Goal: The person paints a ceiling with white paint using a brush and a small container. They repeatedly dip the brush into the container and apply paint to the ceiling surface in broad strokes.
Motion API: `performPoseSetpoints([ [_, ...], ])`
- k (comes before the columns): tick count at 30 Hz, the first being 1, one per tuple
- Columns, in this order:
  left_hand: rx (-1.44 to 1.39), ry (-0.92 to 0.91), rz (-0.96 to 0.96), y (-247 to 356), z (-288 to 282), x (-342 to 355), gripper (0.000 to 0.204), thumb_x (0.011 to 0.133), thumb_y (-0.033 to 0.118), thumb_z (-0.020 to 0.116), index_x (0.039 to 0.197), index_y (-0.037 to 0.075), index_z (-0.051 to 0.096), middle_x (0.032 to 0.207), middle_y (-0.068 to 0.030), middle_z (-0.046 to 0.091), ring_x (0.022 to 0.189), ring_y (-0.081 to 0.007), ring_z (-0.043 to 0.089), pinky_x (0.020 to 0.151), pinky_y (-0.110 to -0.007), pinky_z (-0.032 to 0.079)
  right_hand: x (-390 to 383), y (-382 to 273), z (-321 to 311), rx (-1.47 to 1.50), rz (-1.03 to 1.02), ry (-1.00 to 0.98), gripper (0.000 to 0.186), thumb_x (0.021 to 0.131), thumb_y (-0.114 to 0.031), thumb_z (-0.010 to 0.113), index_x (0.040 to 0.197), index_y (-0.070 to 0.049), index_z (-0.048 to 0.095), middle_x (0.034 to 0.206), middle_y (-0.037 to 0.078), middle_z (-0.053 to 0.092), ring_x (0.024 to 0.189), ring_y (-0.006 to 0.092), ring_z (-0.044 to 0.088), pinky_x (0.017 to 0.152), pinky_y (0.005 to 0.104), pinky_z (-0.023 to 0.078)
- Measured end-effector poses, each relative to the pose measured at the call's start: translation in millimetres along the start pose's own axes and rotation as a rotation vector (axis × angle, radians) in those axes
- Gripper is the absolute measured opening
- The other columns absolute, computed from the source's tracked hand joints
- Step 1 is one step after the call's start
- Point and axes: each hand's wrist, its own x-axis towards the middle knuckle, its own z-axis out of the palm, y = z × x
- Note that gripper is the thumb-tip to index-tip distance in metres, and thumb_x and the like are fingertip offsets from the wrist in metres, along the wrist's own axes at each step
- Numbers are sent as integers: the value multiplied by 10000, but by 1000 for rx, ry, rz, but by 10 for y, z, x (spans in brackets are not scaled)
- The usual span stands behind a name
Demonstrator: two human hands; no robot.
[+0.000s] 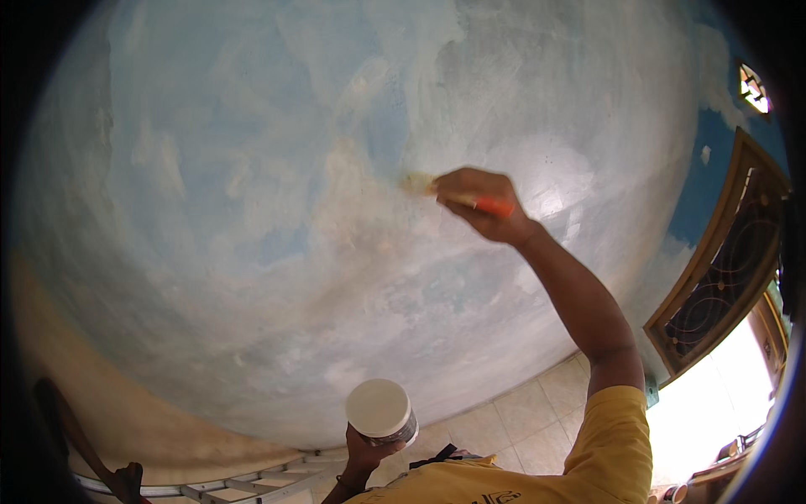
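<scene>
The right hand (480, 204) is raised in front of the wall (227, 160), fingers clamped around a flat paintbrush (418, 183) whose orange-red handle (494, 207) sticks out behind the knuckles toward the right. The brush's pale, yellowish bristles point left at the meeting of a blue patch and a greyish-white one; they are blurred, and whether they touch the wall cannot be told. Low in the view, the left hand (371, 452) is closed around the lower side of a round white tub (380, 408), held upright well below the brush and in front of the wall's lower part; whether its pale top is a lid or the contents is unclear. The wall carries cloudy patches of light blue, grey and white, with a beige band at lower left and a deeper blue area at far right. A yellow shirt sleeve (611, 433) covers the right upper arm. At lower left, another person's hand (128, 480) is beside a metal ladder (222, 487); its grip cannot be made out. Light floor tiles (537, 413) run below the wall, and a brown-framed panel with scrollwork (718, 290) stands at the right near a bright opening.
</scene>
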Motion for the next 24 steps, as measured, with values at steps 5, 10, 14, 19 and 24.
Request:
performPoseSetpoints([
  [5, -108, 19, -34, 59, 276, -79, 867, 540, 142, 967, 1292, 8, 556, 1177, -101, 670, 1089, -237, 656, 968, -403, 535, 562, 394, -674, 68, 158, 308, 122, 901, 45, 678, 1014, 3, 696, 1049, 56, 709, 987, 153, 657, 882, 303, 544],
  [10, -90, 60, -37, -134, 231, -56, 851, 549, 142, 967, 1281, 3, 556, 1174, -104, 668, 1088, -230, 655, 966, -394, 536, 1069, 528, -1028, -348, -127, 549, 131, 900, -11, 709, 1031, -13, 707, 1061, 75, 722, 942, 178, 687, 856, 291, 552],
  [14, -101, 46, -35, -434, 235, 136, 868, 554, 146, 971, 1294, 1, 542, 1181, -106, 663, 1097, -229, 651, 970, -394, 534, 500, 740, -220, -661, -314, 231, 197, 836, -101, 761, 1031, -118, 741, 1129, 77, 731, 982, 255, 696, 857, 361, 558],
  [19, -134, 19, -10, 44, 230, 405, 893, 559, 143, 972, 1315, 2, 519, 1195, -107, 654, 1113, -232, 644, 969, -395, 534, 410, 201, 132, -220, -52, -200, 162, 846, -62, 767, 999, -86, 722, 1063, 85, 725, 994, 232, 699, 853, 345, 569],
  [24, -96, -53, 7, -673, 271, 36, 986, 582, 155, 973, 1386, 21, 419, 1284, -124, 602, 1192, -243, 601, 1007, -405, 504, 518, 469, -664, -72, 23, 294, 138, 878, 14, 723, 1013, -12, 704, 1052, 58, 708, 1013, 189, 676, 904, 317, 557],
])
